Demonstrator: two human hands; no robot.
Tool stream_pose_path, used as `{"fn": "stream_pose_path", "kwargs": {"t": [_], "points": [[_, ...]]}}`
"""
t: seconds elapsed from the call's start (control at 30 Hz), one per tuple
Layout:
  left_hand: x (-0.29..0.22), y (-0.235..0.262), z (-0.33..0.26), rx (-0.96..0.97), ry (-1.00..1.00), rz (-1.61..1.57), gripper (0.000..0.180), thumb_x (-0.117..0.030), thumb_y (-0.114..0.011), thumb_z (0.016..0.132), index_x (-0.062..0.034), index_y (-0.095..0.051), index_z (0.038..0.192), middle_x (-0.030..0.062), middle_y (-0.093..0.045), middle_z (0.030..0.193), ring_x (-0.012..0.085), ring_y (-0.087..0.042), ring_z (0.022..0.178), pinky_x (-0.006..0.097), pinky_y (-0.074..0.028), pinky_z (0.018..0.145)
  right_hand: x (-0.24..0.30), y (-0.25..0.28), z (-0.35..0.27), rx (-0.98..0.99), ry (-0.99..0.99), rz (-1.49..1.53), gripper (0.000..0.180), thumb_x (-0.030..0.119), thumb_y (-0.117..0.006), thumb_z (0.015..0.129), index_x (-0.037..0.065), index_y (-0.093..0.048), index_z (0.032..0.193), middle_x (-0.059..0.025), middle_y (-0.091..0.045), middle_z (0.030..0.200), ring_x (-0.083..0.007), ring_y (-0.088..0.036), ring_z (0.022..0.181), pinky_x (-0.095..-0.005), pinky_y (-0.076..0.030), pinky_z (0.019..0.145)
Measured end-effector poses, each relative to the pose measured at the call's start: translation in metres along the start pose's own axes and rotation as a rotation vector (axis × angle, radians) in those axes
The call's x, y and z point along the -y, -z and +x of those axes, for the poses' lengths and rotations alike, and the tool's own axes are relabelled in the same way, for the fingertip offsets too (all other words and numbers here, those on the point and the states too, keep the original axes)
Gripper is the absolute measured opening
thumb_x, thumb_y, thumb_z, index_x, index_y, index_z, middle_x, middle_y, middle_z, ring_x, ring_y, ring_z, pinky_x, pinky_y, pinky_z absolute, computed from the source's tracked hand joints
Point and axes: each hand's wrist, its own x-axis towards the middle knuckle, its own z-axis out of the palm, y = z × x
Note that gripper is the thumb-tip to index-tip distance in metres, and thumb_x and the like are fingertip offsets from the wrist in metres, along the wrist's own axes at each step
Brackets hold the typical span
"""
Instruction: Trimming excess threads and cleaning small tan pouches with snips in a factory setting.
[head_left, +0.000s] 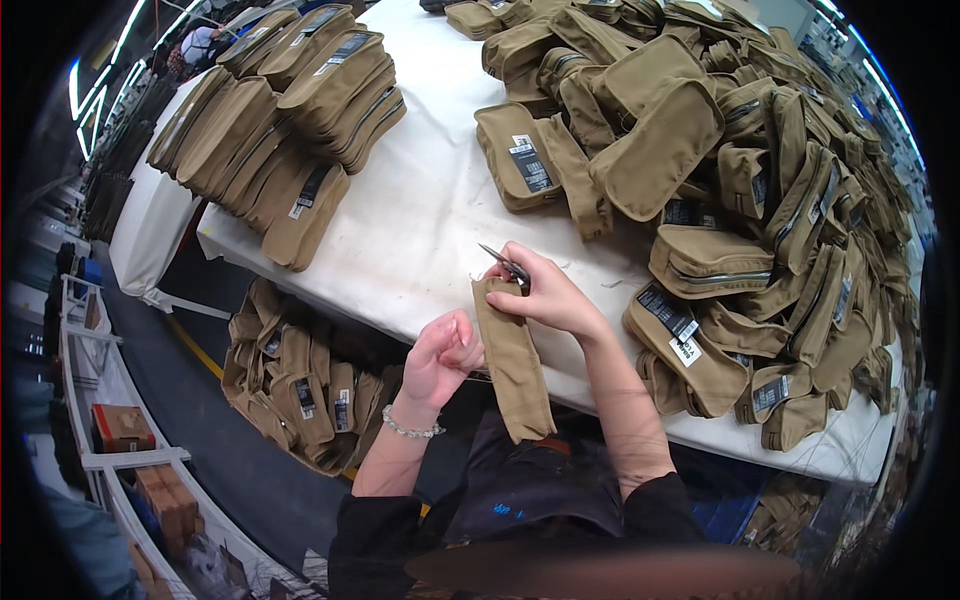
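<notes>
Khaki pouch (pixel 515 370), held edge-on over the near edge of the white table (pixel 430 210): the right hand (pixel 548 292) clamps its upper end between thumb and fingers and also carries small scissors (pixel 510 265), while the left hand (pixel 443 357), fingers curled together, lies just beside it, anything pinched there being indiscernible. Handling of this piece appears unfinished; the ordered stacks (pixel 325 85) at left are presumably done, and the loose heap (pixel 660 140) at right presumably remains.
</notes>
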Motion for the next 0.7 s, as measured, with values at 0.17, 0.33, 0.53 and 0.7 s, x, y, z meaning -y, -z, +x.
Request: {"fn": "stream_pose_path", "kwargs": {"t": [0.17,0.33,0.53,0.7], "points": [[-0.009,-0.004,-0.004,-0.106,-0.043,0.343,0.016,-0.017,-0.057,0.095,-0.0049,-0.053,0.085,-0.0066,-0.039,0.063,0.0037,-0.032,0.057,0.021,-0.026,0.054,0.004,0.004,-0.02,-0.083,-0.088,-0.148,0.033,0.02,-0.071,0.077,0.002,-0.048,0.092,-0.008,-0.056,0.083,-0.017,-0.052,0.077,-0.0307,-0.045,0.071],[-0.022,-0.015,-0.014,-0.2,-0.047,0.67,0.01,-0.005,-0.066,0.088,-0.0042,-0.057,0.09,-0.0078,-0.044,0.073,0.0014,-0.039,0.066,0.018,-0.032,0.06,0.012,0.005,-0.035,-0.215,-0.152,-0.158,0.032,0.019,-0.07,0.076,0.003,-0.047,0.091,-0.0081,-0.054,0.081,-0.0175,-0.051,0.075,-0.0311,-0.044,0.07],[-0.03,-0.035,-0.013,-0.038,-0.051,1.58,0.023,-0.012,-0.076,0.077,-0.0053,-0.061,0.094,-0.0019,-0.04,0.071,0.009,-0.038,0.063,0.025,-0.034,0.059,0.009,0.006,-0.04,-0.276,-0.118,-0.16,0.031,0.018,-0.07,0.076,0.002,-0.047,0.09,-0.0074,-0.052,0.08,-0.0165,-0.049,0.073,-0.0301,-0.043,0.067],[-0.018,-0.047,-0.018,-0.19,-0.215,1.964,0.031,-0.023,-0.079,0.073,-0.0077,-0.063,0.095,0.0041,-0.051,0.079,0.0208,-0.053,0.075,0.033,-0.036,0.076,0.016,0.003,-0.04,-0.298,-0.179,-0.258,0.032,0.018,-0.07,0.076,0.003,-0.046,0.09,-0.0068,-0.051,0.077,-0.0158,-0.047,0.067,-0.031,-0.041,0.062]]}}
